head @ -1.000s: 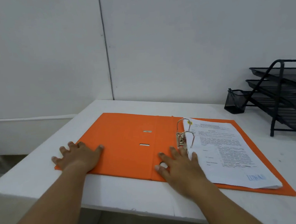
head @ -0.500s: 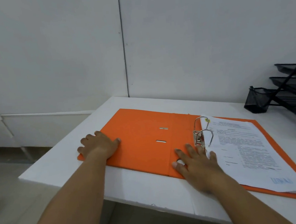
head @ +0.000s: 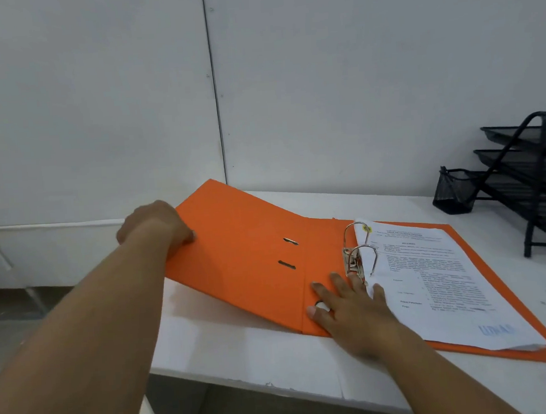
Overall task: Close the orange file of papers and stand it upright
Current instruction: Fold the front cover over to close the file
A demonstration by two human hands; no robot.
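Observation:
The orange file [head: 246,260] lies open on the white table [head: 276,361]. Its left cover is raised off the table at a slant, and my left hand [head: 156,224] grips that cover's left edge. My right hand [head: 346,308] presses flat on the spine, fingers spread, just in front of the metal ring clip [head: 357,254]. A stack of printed papers [head: 438,282] sits on the rings over the right cover, which still lies flat.
A black mesh tray rack [head: 528,182] stands at the back right of the table. A grey wall runs behind the table. The table's left and front edges drop to the floor [head: 15,328].
My left hand has gone from lying flat on the left cover to gripping its edge and lifting it off the table. My right hand stays on the spine.

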